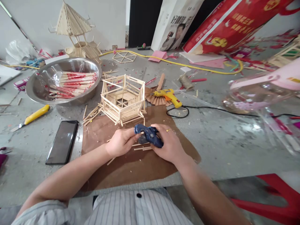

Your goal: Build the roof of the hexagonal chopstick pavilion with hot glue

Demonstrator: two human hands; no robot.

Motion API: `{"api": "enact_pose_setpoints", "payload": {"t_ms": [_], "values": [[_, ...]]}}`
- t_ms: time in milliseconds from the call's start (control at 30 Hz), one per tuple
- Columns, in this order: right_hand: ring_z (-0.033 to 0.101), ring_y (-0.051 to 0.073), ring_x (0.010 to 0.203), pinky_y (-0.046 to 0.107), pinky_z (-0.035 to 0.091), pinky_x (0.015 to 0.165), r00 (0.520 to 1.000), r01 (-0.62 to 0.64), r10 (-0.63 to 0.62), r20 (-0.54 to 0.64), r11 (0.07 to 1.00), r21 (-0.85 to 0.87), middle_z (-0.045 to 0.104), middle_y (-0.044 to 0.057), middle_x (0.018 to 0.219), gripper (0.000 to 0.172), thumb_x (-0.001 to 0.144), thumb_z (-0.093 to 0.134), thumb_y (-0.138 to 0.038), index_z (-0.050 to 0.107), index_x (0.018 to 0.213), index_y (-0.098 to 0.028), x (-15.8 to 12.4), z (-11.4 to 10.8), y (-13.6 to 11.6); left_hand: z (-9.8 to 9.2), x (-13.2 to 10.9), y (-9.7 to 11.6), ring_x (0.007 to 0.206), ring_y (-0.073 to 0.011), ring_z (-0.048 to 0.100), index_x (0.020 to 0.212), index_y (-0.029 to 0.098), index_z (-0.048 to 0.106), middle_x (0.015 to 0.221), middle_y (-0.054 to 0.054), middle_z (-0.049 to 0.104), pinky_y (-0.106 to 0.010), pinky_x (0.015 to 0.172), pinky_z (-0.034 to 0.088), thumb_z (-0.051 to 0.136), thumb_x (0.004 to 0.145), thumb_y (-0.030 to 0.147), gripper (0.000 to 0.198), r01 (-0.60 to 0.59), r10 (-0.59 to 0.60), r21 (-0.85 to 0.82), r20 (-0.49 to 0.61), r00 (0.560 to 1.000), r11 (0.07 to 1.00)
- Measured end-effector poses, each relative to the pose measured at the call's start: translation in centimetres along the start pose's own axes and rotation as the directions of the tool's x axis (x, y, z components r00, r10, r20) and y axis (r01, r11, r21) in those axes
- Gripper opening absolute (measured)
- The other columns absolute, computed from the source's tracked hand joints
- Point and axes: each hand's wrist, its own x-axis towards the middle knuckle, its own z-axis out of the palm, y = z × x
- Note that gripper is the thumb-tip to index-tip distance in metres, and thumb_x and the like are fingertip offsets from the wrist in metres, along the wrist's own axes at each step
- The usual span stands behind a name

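My right hand [168, 143] is closed around a dark blue hand cutter [151, 136] above the brown sheet. My left hand [123, 142] pinches a thin wooden stick [142, 133], whose pale end shows at the cutter's jaws; most of the stick is hidden by my fingers. Several cut sticks [142, 149] lie on the sheet under the cutter. Just beyond my hands stands a six-sided stick frame [120, 114], with railings around an open middle.
A metal basin [35, 90] of bundled sticks stands at left, near a yellow-handled knife [37, 114] and a phone [62, 142]. A yellow glue gun [170, 95] trails a black cord. A stick pavilion [72, 23] stands behind; a pink-topped clear container [248, 90] is at right.
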Motion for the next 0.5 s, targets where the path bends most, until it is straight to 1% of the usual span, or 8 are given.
{"api": "enact_pose_setpoints", "payload": {"t_ms": [300, 500], "values": [[0.055, 0.028, 0.091, 0.042, 0.046, 0.077, 1.000, 0.003, -0.003, 0.023, 1.000, -0.003, 0.059, 0.012, 0.097, 0.047, 0.061, 0.054, -0.018, 0.045, 0.107, -0.017, 0.01, 0.10, -0.03, 0.05, -0.02, -0.28, 0.066, -0.0124, 0.059, 0.093, 0.011, 0.060, 0.073, -0.007, 0.062, -0.020, 0.064, 0.046, 0.034, 0.089, 0.028, 0.030, -0.006, 0.007, -0.014, 0.028, 1.000, 1.000], [0.055, 0.027, 0.091, 0.040, 0.046, 0.077, 0.999, 0.041, -0.041, 0.006, 0.999, -0.004, 0.059, 0.013, 0.098, 0.046, 0.064, 0.054, -0.016, 0.045, 0.109, -0.016, -0.08, 0.18, 0.00, -0.03, -0.03, -0.13, 0.068, -0.0137, 0.060, 0.095, 0.012, 0.061, 0.074, -0.007, 0.063, -0.022, 0.067, 0.048, 0.036, 0.088, 0.026, 0.030, 0.010, -0.010, -0.016, 0.034, 0.999, 1.000]]}}
